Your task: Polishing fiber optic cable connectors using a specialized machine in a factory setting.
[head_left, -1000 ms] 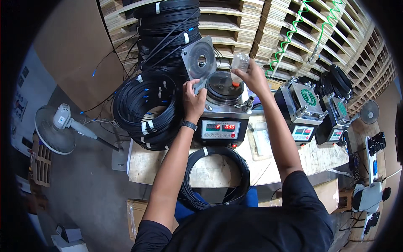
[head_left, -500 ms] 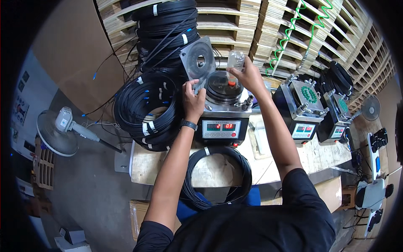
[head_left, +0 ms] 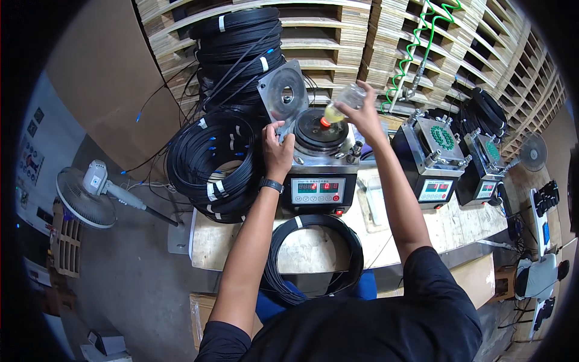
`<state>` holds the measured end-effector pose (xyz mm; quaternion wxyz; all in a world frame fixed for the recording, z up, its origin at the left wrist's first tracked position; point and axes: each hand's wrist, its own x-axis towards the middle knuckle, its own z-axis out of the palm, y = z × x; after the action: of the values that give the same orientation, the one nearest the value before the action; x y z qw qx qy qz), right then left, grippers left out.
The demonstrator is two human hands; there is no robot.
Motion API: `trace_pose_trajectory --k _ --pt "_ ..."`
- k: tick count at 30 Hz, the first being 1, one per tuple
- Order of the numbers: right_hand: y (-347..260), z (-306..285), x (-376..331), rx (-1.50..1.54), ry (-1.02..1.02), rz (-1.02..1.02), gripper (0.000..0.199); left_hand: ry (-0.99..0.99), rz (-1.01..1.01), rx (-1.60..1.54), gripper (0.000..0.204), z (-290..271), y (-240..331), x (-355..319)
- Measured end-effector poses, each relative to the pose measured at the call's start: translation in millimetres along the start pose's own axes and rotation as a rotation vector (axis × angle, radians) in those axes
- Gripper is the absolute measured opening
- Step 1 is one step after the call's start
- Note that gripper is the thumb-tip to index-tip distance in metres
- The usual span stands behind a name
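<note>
Overhead, the right hand pinches a tilted squeeze bottle; the left hand clasps the lid plate.

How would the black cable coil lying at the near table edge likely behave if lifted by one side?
The cable coil would probably sag: its thin loops show only one white tie. It overhangs the table edge, so a push might tip it off.
</note>
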<state>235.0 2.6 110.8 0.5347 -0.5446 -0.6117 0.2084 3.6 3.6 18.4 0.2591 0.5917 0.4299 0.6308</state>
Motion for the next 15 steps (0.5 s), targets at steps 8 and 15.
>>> trace_pose_trajectory --k 8,15 --pt "77 -55 -61 0.295 -0.002 0.360 0.081 -0.010 -0.037 -0.141 0.041 5 -4 0" --pt "125 -64 -100 0.131 -0.287 0.379 0.064 -0.046 -0.020 -0.190 0.051 1 0 -1"
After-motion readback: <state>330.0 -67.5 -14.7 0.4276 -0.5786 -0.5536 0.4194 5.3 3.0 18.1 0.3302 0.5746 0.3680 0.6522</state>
